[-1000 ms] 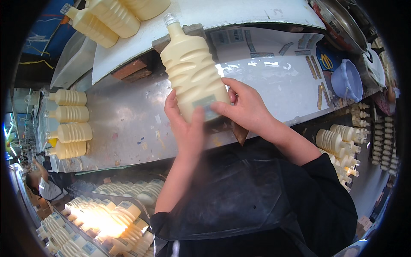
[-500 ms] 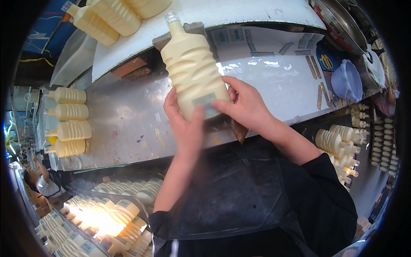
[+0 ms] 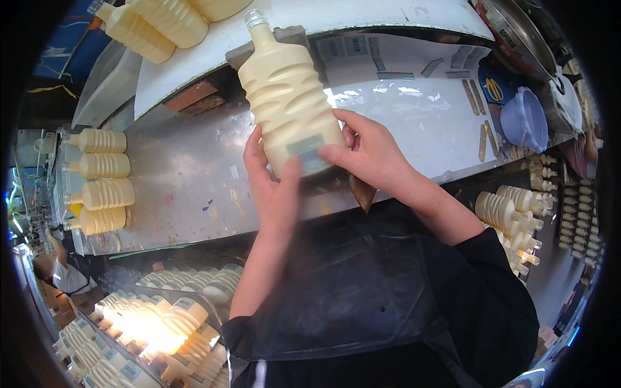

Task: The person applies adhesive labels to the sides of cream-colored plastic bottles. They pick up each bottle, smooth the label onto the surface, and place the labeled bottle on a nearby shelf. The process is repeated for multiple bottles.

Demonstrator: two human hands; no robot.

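Observation:
A cream-coloured bottle (image 3: 288, 97) with wavy ridges and a clear neck lies in front of me, its neck pointing away and resting by a dark block (image 3: 292, 36). Near its base sits a small bluish label (image 3: 305, 150). My left hand (image 3: 272, 178) grips the lower left side, its thumb on the label's left end. On the other side, my right hand (image 3: 365, 149) holds the base, with the thumb at the label's right end and the fingers along the edge. A brown pointed piece (image 3: 362, 193) shows beneath the right hand.
Several similar bottles (image 3: 100, 165) lie at the bench's left, others (image 3: 169, 32) stand far left. Strips and labels (image 3: 394, 75) lie on a white sheet (image 3: 394, 123). Yellow-handled scissors (image 3: 493, 90) and a lilac bucket (image 3: 524, 119) are at right. Labelled bottles (image 3: 155, 323) fill racks lower left.
Both thumbs stay on the label and the hands keep their hold on the bottle. The whole view has shifted slightly; little else differs.

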